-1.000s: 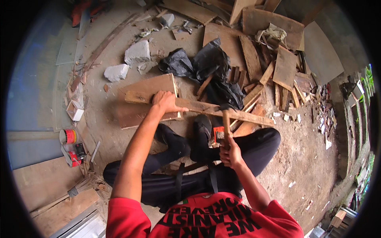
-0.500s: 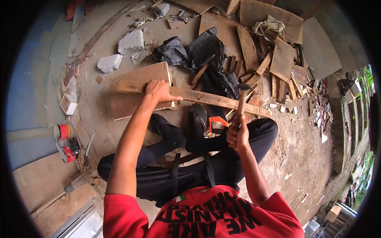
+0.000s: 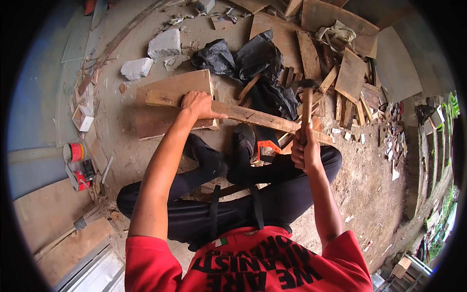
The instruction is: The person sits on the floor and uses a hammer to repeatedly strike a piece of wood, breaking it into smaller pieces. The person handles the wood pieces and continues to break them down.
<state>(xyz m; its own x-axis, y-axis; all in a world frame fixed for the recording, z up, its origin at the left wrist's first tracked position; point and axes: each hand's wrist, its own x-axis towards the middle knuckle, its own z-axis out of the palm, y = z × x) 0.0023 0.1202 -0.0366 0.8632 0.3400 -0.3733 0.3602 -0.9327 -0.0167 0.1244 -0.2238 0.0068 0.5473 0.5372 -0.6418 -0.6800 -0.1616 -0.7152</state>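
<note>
My left hand (image 3: 198, 104) is wrapped over a long wooden plank (image 3: 272, 121), thumb stretched along it. The plank's left part rests across a brown wooden box (image 3: 172, 83), and its right end reaches past my right knee. A small dark nail-like piece (image 3: 250, 116) shows on the plank. In my right hand (image 3: 306, 152) is a hammer (image 3: 307, 107), gripped by its wooden handle, with the dark head up and away from me. That head appears raised above the plank. An orange handle-like piece (image 3: 267, 144), perhaps of a saw, lies beside my shoe.
Black plastic sheeting (image 3: 258, 56) is crumpled beyond the plank. Scrap wood (image 3: 350, 75) is heaped at the far right. White blocks (image 3: 164, 44) lie at the far left. Cans (image 3: 75, 152) stand on the left, near a bundle of thin sticks (image 3: 95, 219).
My right hand has lifted the hammer farther away and slightly rightward. My left hand keeps its hold on the plank. The whole view has shifted a little.
</note>
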